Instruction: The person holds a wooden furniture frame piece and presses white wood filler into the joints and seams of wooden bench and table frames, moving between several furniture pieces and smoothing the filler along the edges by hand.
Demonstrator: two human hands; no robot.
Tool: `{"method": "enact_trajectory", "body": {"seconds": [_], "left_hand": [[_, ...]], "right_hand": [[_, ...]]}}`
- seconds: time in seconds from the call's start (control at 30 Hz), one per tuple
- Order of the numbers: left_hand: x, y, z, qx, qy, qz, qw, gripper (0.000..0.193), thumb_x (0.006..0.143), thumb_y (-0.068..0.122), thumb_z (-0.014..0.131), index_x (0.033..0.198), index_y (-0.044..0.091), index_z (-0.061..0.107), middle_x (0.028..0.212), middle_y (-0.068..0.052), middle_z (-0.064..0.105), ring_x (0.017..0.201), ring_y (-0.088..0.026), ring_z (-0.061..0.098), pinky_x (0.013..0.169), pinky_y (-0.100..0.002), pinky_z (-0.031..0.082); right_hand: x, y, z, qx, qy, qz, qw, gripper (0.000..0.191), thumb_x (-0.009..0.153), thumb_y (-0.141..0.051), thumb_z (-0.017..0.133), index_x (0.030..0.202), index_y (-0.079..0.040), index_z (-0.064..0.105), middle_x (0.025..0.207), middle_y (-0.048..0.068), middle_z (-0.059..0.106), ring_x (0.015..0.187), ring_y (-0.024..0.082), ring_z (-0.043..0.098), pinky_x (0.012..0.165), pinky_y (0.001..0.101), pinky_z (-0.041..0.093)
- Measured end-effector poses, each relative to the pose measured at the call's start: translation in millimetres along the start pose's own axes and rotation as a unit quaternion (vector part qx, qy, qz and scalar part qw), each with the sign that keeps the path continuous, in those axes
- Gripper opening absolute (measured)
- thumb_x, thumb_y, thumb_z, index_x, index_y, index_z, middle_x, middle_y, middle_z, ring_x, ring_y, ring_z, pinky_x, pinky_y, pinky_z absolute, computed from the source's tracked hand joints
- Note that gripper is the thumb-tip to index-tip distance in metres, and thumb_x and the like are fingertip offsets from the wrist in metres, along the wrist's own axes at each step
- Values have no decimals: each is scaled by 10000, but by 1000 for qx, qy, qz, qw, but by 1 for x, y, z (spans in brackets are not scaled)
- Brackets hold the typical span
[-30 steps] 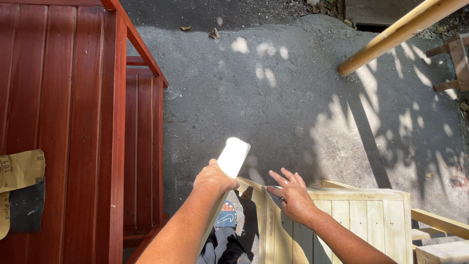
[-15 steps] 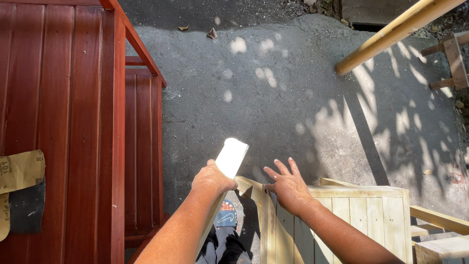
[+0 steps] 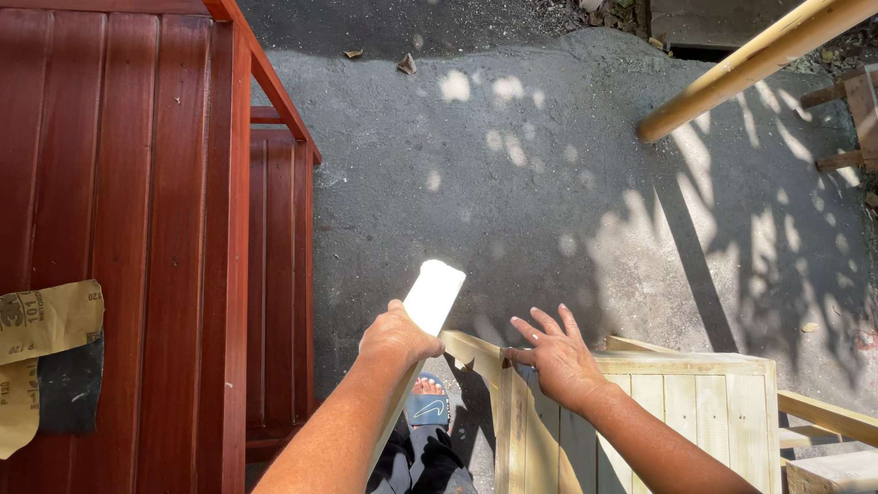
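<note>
Layout from above, bottom centre outward

The left hand [image 3: 398, 334] grips a wooden strip [image 3: 430, 297] at bottom centre; the right hand [image 3: 558, 357] rests beside it on a slatted frame [image 3: 695, 402]. A panelled structure [image 3: 137, 229] fills the left, sandpaper [image 3: 46, 366] apparently lying on it; a pole [image 3: 750, 64] crosses the upper right.

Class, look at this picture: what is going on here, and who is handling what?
A person stands on grey pavement, looking down. Their left hand grips a pale wooden strip that points up and away. Their right hand rests, fingers spread, on the top edge of an unpainted slatted wooden frame. A red-stained wooden frame stands beside them, sandpaper sheets lying on it.
</note>
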State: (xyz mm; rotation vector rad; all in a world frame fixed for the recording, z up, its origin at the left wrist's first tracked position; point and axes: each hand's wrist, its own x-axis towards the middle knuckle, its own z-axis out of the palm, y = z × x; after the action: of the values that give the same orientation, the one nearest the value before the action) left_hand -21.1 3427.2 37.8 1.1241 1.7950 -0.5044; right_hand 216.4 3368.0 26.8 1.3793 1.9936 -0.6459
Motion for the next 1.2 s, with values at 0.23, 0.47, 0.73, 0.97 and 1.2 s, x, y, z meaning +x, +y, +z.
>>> {"method": "enact_trajectory", "body": {"seconds": [0.23,0.47,0.73,0.97,1.2], "left_hand": [[0,7,0,-2,-2,3,1000,888,715,306,874,1453,95,427,1132,-171,717,1043,-290,745,912,-381,618],[12,-2,5,-10,-6,-2,1000,901,711,329,885,1446,90,424,1132,-181,719,1056,-293,739,929,-386,610],[24,-11,5,-7,-3,-5,1000,876,714,317,883,1430,78,439,1133,-180,716,1053,-290,748,894,-363,628],[31,-5,0,-20,1,-3,1000,873,703,317,892,1419,85,448,1143,-182,715,1064,-294,739,927,-374,609],[26,14,0,2,-1,5,1000,867,694,306,872,1422,73,464,1156,-178,728,1078,-281,744,977,-357,587]], "right_hand": [[4,-4,-9,-68,-15,-76,995,564,885,10,573,1261,-391,698,1643,24,279,1555,262,125,1261,565,25],[34,0,-16,-94,-45,-96,990,521,923,-45,564,1190,-460,728,1654,-7,279,1562,244,121,1269,547,48],[81,5,1,-52,-143,-4,988,687,923,28,578,1286,-552,647,1686,-96,249,1575,255,160,1284,577,106],[94,28,27,25,-175,34,984,754,929,76,540,1301,-571,651,1693,-92,259,1570,275,214,1270,579,200],[82,40,36,87,-150,2,985,723,857,34,682,1270,-559,644,1662,-132,303,1564,261,218,1289,468,220]]}}
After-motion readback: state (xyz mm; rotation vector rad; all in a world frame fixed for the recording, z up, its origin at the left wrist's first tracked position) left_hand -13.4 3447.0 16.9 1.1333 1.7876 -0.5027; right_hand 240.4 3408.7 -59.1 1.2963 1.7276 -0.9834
